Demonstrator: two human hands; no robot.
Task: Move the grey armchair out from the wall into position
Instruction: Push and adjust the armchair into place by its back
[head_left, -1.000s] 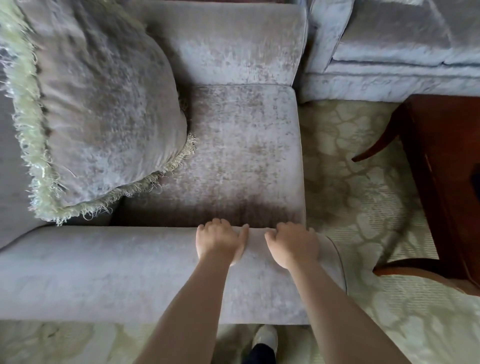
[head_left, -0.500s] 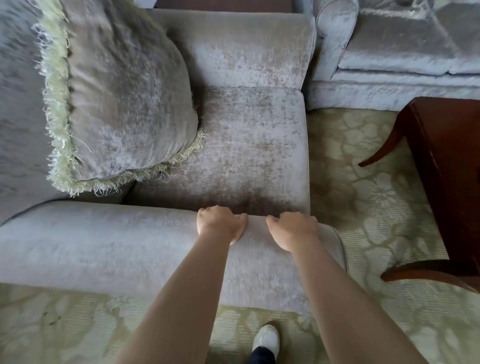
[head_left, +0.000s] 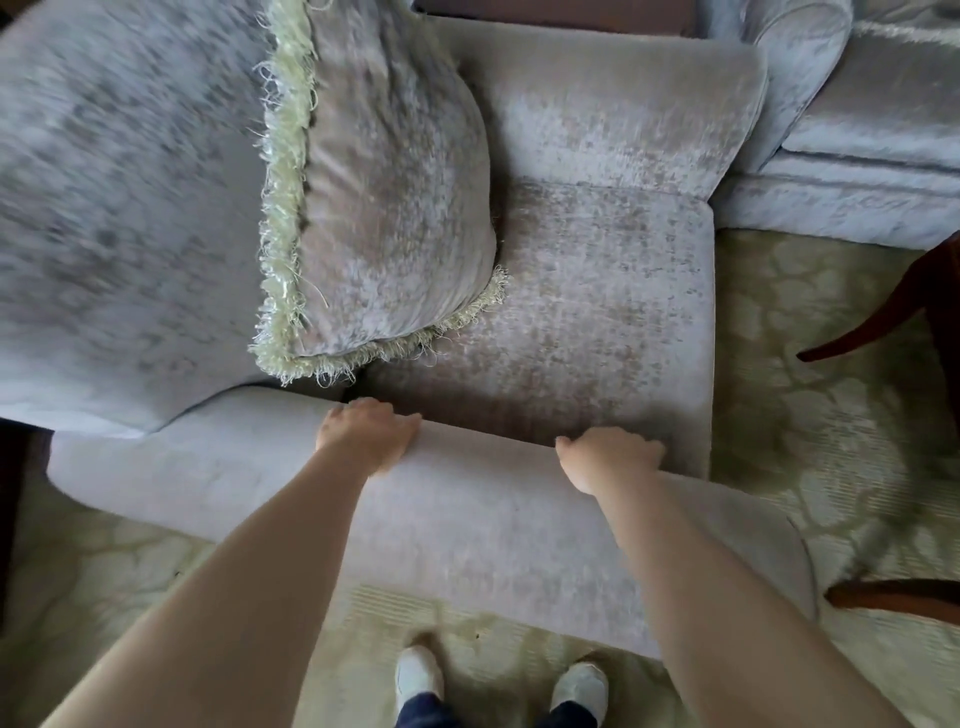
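Plainly, the person stands side-on to the grey velvet armchair (head_left: 587, 312), with both white shoes (head_left: 418, 675) planted on the pale green patterned carpet (head_left: 810, 415) just short of its near rolled armrest (head_left: 467, 519). The left hand (head_left: 369, 436) and the right hand (head_left: 610, 460) sit apart along the top of that armrest, probably so that a pull moves the whole chair rather than swinging one end. On each hand the fingers (head_left: 363, 410) lie close together and curl over the inner edge of the roll toward the seat. The tips are hidden, so I cannot tell how far they hook under. That grip suits hauling toward the body, since the padded roll gives the only firm edge within reach.

A plump grey velvet cushion with a cream fringe (head_left: 395, 208) leans against the chair's back and should ride along without help. The chair's far armrest (head_left: 597, 104) lies just beside the arm of a matching grey velvet sofa (head_left: 857, 156). The curved dark reddish wooden legs (head_left: 872, 322) of another piece stand on the carpet in front of the seat, near the chair's front corner. The task looks underway, not finished.
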